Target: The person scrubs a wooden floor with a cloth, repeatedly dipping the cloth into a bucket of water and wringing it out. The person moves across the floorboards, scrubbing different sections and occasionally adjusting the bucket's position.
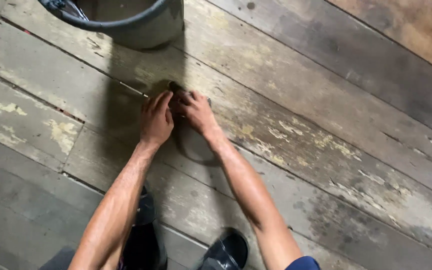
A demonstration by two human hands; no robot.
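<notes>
Both my hands press together on a small dark thing (176,88) lying on the worn wooden floor planks (296,135). My left hand (156,119) lies flat with its fingers pointing toward the thing. My right hand (196,111) sits beside it, fingers curled over the same spot. Most of the dark thing is hidden under my fingers, so its kind is unclear; it may be a rag or a brush.
A grey bucket (141,27) with a dark rim stands on the floor just beyond my hands, at the top. My two dark shiny boots (224,252) show at the bottom edge. The planks have peeling yellowish paint patches and dark gaps between them.
</notes>
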